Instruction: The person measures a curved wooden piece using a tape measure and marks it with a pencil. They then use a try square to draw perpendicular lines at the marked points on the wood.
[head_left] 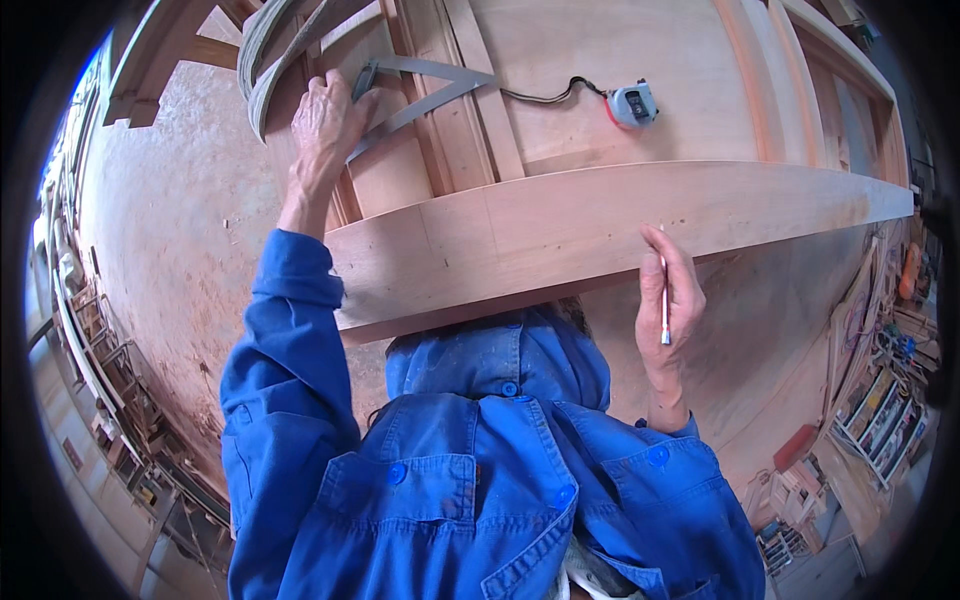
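My left hand reaches over the far left of the wooden workpiece. Its thumb and fingers close around the thick edge of a metal triangle square, which lies flat across wooden strips. Farther right and lower, my right hand holds a slim, pale pencil between thumb and fingers, just over the near edge of a long wooden board. This board has a curved far edge and runs across in front of my body. On the pale panel beyond it sits a grey-blue tape measure with a black strap.
Curved wooden pieces are stacked beside my left hand. Raised frame slats stand at the far right of the panel. Tools and a rack lie on the floor at right, near a red object. Timber is piled at far left.
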